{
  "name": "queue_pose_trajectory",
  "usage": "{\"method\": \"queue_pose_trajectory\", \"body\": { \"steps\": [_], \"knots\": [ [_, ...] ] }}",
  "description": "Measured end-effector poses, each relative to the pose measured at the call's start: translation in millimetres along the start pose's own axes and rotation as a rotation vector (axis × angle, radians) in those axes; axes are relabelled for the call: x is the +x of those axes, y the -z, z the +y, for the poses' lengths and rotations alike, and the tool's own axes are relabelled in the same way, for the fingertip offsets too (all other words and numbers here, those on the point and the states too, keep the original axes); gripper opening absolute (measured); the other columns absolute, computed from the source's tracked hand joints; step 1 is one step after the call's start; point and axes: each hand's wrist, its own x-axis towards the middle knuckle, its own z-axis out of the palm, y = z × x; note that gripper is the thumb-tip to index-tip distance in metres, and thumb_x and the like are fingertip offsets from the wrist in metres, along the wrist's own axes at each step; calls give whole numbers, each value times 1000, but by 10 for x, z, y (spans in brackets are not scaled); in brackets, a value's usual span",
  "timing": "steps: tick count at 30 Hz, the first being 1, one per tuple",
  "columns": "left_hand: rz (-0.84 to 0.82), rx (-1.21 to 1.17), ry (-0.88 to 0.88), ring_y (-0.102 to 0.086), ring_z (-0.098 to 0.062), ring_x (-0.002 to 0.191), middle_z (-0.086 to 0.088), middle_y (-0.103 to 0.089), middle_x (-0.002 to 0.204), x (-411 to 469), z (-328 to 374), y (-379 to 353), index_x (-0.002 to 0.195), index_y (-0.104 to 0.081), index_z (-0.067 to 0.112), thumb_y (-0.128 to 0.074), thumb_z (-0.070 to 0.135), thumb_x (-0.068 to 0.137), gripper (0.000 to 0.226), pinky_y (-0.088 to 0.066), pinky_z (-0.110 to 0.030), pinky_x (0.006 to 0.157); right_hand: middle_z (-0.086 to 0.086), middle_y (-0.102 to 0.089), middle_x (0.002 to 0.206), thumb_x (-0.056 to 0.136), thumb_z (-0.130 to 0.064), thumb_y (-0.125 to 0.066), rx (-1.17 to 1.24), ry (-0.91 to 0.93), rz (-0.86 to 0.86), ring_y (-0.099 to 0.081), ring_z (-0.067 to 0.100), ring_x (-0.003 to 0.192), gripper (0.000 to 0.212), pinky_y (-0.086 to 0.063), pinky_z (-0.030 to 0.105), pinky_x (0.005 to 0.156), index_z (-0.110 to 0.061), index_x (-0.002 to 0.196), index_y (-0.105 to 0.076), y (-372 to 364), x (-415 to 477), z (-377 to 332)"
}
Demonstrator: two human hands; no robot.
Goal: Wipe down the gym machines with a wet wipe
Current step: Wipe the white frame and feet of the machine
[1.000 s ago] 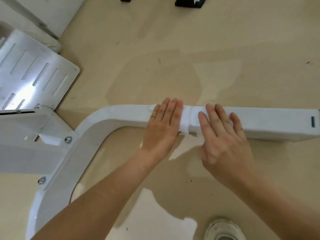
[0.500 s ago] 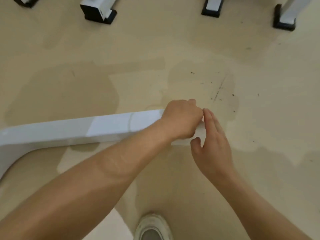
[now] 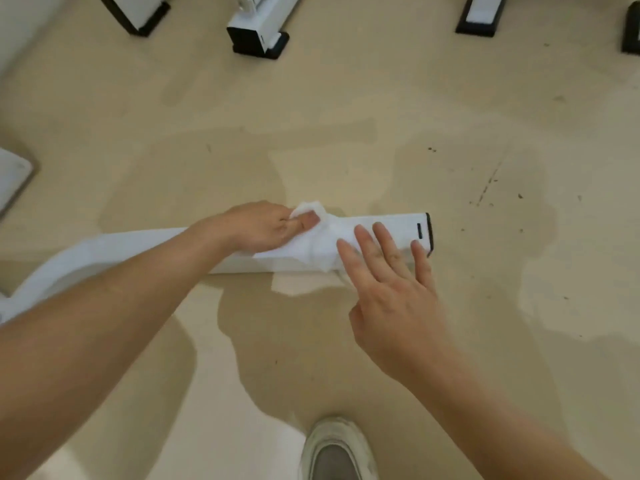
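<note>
Far-left plate: a flat white metal plate (image 3: 14, 178) with a rounded corner, cut off by the frame edge.
Beam: a long white square-section metal beam (image 3: 138, 242) of a gym machine runs low over the floor and curves away at its left.
Left hand: the left hand (image 3: 259, 226) lies on the beam, and its thumb and curled fingers (image 3: 304, 220) pinch one bunched end of the wipe.
Wipe: a crumpled white wet wipe (image 3: 325, 237) is draped over the beam top, between the two hands.
Shoe: a worn grey-white shoe (image 3: 337, 452) stands at the bottom edge.
Right hand: the right hand (image 3: 391, 282) has its fingers straight and spread, tips resting on the wipe's right edge and the beam, gripping nothing.
Beam end: a black end cap (image 3: 429, 233) closes the beam. Just beside it is a short black vertical mark (image 3: 419, 231); whether slot or print cannot be told.
Floor: the beige floor (image 3: 450, 98) shows darker patches and dark specks.
Top edge: black machine feet (image 3: 258, 43) stand well apart from the beam.
</note>
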Motion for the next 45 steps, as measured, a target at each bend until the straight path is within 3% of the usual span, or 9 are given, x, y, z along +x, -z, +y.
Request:
{"method": "queue_pose_trajectory", "body": {
  "steps": [5,9,16,25,30,35,38,41,45],
  "knots": [
    [95,39,361,-52,-31,115,-15,-55,131,-286,-1029,23,119,-59,11,-15,57,99,67,-38,-35,92,11,-29,156,77,-7,-51,-74,166,-4,-15,26,148,65,-17,59,114,-14,141,-47,-67,81,-266],
    [268,37,550,-53,-35,113,-23,-56,129,-485,-1537,-36,120,-59,3,-16,44,103,61,-37,-36,89,13,-34,154,75,-10,-37,-34,172,-1,-21,27,147,71,-16,57,115,-19,146,-41,-95,138,-397],
    [499,-36,-128,-53,-15,121,8,-57,137,-423,-931,-326,140,-46,40,-36,17,83,62,-40,-26,95,19,-32,154,74,-9,-43,-42,242,28,-25,39,143,74,-18,55,114,-12,147,-38,-224,269,-444],
    [684,-130,712,-52,-36,111,-20,-55,127,-1075,-2632,-604,133,-47,9,-38,12,93,41,-41,-42,87,27,-33,150,74,-12,-43,-21,172,-11,-25,44,142,68,-21,57,114,0,141,-45,-332,305,-467],
    [690,-152,627,-4,-34,147,-24,-2,158,-902,-1907,-911,152,-2,4,-43,17,93,73,-8,-39,119,22,-34,152,74,-11,-44,78,124,-11,-23,37,144,67,-17,49,116,-2,140,-46,-320,301,-487],
    [864,-145,404,-20,-39,144,-28,-25,153,-521,-986,-1161,149,-19,-4,-34,18,91,63,-20,-49,117,14,-44,146,82,0,-49,375,-25,143,-32,27,138,53,-16,24,113,-3,135,-51,-129,224,-460],
    [846,-270,324,-8,-21,149,-8,-12,160,-624,-1029,-1112,152,-20,11,-37,7,97,58,-13,-32,119,8,-47,141,81,0,-53,521,-155,244,-41,25,127,53,-25,22,107,-8,133,-53,-24,93,-390],
    [1023,-530,512,-12,-21,148,-9,-11,161,-717,-1197,-1058,150,-28,10,-35,2,98,53,-11,-15,109,1,-40,142,84,1,-51,720,-381,301,-45,15,112,59,-40,32,102,-12,141,-44,28,25,-320],
    [1089,-689,705,-5,-22,149,-11,-8,161,-458,-957,-926,150,-28,8,-31,4,100,50,-10,-26,116,-2,-30,148,83,0,-54,757,-481,238,-36,9,126,70,-33,31,109,-15,148,-32,93,-17,-266]
  ]
}}
